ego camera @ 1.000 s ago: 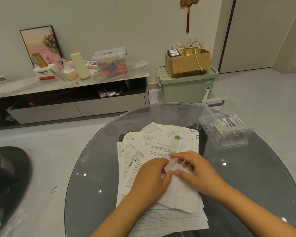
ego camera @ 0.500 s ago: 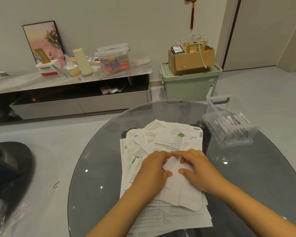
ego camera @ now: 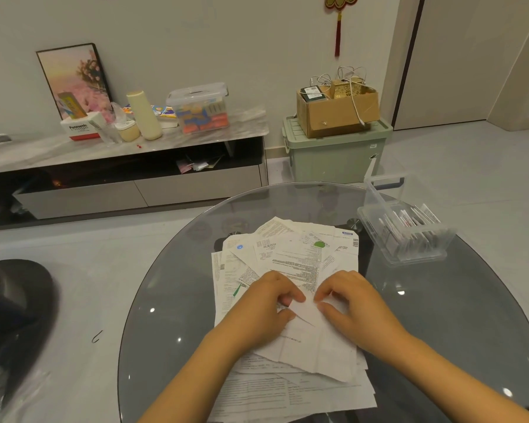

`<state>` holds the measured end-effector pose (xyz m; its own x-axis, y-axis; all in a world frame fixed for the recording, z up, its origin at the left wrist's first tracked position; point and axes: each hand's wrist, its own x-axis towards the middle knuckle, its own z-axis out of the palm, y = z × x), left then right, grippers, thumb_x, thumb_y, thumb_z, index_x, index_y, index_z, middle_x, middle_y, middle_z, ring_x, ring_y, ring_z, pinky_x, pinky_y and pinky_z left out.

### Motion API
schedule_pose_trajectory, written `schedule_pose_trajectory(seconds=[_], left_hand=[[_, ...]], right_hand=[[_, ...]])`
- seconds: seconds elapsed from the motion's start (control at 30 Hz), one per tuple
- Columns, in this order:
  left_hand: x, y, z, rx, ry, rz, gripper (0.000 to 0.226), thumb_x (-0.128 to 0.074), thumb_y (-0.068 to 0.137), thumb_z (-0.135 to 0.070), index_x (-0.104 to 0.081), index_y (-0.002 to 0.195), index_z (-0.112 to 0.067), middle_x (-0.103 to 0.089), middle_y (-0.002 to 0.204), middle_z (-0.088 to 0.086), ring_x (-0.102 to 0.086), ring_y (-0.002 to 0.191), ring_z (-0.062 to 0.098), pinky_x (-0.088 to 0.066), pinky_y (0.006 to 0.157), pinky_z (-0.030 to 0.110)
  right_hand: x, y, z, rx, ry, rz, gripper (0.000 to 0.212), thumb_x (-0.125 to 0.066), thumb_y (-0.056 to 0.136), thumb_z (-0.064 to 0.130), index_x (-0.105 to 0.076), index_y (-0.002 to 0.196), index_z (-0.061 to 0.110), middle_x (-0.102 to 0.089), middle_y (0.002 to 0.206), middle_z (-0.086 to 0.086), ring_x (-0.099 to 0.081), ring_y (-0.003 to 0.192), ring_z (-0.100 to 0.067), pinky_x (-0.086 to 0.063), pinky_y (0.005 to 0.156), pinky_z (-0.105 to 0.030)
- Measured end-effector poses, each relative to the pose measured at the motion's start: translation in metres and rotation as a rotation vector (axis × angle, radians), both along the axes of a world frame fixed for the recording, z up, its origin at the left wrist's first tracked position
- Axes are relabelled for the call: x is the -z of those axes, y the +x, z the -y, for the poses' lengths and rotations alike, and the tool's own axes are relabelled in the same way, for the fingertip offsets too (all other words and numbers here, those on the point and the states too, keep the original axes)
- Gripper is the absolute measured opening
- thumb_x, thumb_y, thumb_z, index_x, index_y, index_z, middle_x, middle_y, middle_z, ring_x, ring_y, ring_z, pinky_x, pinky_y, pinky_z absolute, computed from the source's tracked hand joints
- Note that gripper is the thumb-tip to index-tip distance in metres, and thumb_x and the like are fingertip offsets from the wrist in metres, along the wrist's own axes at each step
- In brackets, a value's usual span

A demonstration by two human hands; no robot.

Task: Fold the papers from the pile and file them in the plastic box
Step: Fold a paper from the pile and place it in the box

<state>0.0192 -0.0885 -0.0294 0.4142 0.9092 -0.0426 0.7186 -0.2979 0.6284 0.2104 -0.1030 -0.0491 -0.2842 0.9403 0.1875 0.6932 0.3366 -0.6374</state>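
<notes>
Head cam looks down at a round glass table [ego camera: 171,300] with a messy pile of papers [ego camera: 287,251] spread across the middle of it. Both of the person's hands are working on one white sheet [ego camera: 315,346] that lies on top of the pile, nearest the camera. The left hand [ego camera: 266,303] has its fingers curled, with thumb and fingertips pinching the far edge of that sheet. The right hand [ego camera: 353,303] does pretty much the same from the other side, fingers bent and pinching the same edge, so the two sets of fingertips nearly meet over the paper. A bit of the sheet is lifted and creased between them, while the rest of it lies flat on the stack.

The plastic box [ego camera: 409,236] is clear and sits on the table off to the right of the pile, well apart from the hands, toward the table's far right edge. It already has a row of folded papers [ego camera: 406,222] standing in it, and its lid is tipped up at the back.

Background stuff: a low TV cabinet [ego camera: 129,166] along the wall with a framed picture [ego camera: 74,77], a cream bottle [ego camera: 144,114] and a clear storage tub [ego camera: 199,108] on top. Next to it a green bin [ego camera: 336,154] carries a cardboard box [ego camera: 336,111] with cables hanging out. A red tassel ornament [ego camera: 338,22] hangs on the wall.
</notes>
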Motion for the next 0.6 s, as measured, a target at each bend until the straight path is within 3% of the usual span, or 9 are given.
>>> schedule_pose_trajectory(seconds=[0.03,0.07,0.1,0.17,0.27,0.37,0.47,0.6], left_hand=[[-0.001,0.001,0.0,0.005,0.009,0.008,0.026,-0.066,0.084,-0.009,-0.066,0.102,-0.029,-0.047,0.097,-0.019,-0.05,0.086,-0.003,-0.038,0.081,0.006],[-0.002,0.002,0.001,0.008,0.017,0.016,0.025,-0.065,0.085,-0.01,-0.067,0.103,-0.027,-0.048,0.101,-0.02,-0.051,0.087,-0.004,-0.037,0.081,0.004],[-0.002,0.002,0.001,0.008,0.023,0.023,0.024,-0.064,0.086,-0.011,-0.069,0.104,-0.026,-0.048,0.105,-0.021,-0.051,0.088,-0.005,-0.036,0.082,0.001],[-0.003,0.002,0.001,0.0,0.036,0.031,0.021,-0.064,0.087,-0.015,-0.07,0.105,-0.025,-0.048,0.111,-0.021,-0.05,0.094,-0.007,-0.033,0.084,-0.001],[-0.004,0.004,0.001,-0.01,0.058,0.045,0.016,-0.064,0.087,-0.019,-0.072,0.101,-0.025,-0.05,0.113,-0.021,-0.051,0.1,-0.007,-0.035,0.089,0.001],[-0.007,0.008,-0.001,-0.039,0.118,0.097,0.011,-0.067,0.086,-0.019,-0.074,0.092,-0.024,-0.055,0.106,-0.02,-0.055,0.098,-0.002,-0.038,0.086,0.006],[-0.01,0.014,0.0,-0.058,0.213,0.162,0.008,-0.067,0.085,-0.016,-0.073,0.088,-0.022,-0.061,0.096,-0.015,-0.056,0.088,0.001,-0.041,0.079,0.008],[-0.021,0.027,-0.002,-0.075,0.307,0.222,0.008,-0.067,0.086,-0.016,-0.072,0.087,-0.022,-0.062,0.084,-0.017,-0.056,0.082,0.002,-0.041,0.072,0.008]], right_hand=[[-0.001,0.0,0.0,-0.016,0.007,0.046,0.007,-0.06,0.083,0.04,-0.055,0.084,0.045,-0.054,0.091,0.022,-0.04,0.096,0.003,-0.024,0.086,-0.015],[-0.002,0.0,0.001,-0.022,0.008,0.083,0.014,-0.053,0.079,0.055,-0.06,0.085,0.045,-0.055,0.09,0.023,-0.039,0.098,0.003,-0.02,0.087,-0.015],[-0.001,0.0,0.002,-0.04,0.02,0.103,0.033,-0.044,0.074,0.066,-0.064,0.088,0.044,-0.056,0.091,0.024,-0.038,0.1,0.003,-0.018,0.088,-0.016],[-0.003,0.0,0.001,-0.06,0.047,0.159,0.052,-0.039,0.067,0.076,-0.066,0.096,0.042,-0.058,0.093,0.024,-0.038,0.1,0.002,-0.019,0.087,-0.018],[-0.011,0.002,0.001,-0.039,0.059,0.159,0.035,-0.057,0.075,0.062,-0.069,0.096,0.038,-0.06,0.092,0.023,-0.042,0.093,0.001,-0.029,0.086,-0.02],[-0.017,0.004,0.002,0.016,0.136,0.155,0.014,-0.062,0.082,0.042,-0.072,0.085,0.033,-0.065,0.082,0.019,-0.05,0.082,-0.002,-0.038,0.071,-0.018],[-0.023,0.006,0.004,0.066,0.321,0.16,0.019,-0.053,0.077,0.039,-0.068,0.069,0.031,-0.061,0.066,0.018,-0.049,0.065,-0.004,-0.028,0.056,-0.007],[-0.035,0.016,-0.001,0.106,0.393,0.121,0.009,-0.061,0.075,0.032,-0.066,0.071,0.027,-0.06,0.066,0.017,-0.038,0.062,0.002,-0.024,0.058,-0.004]])
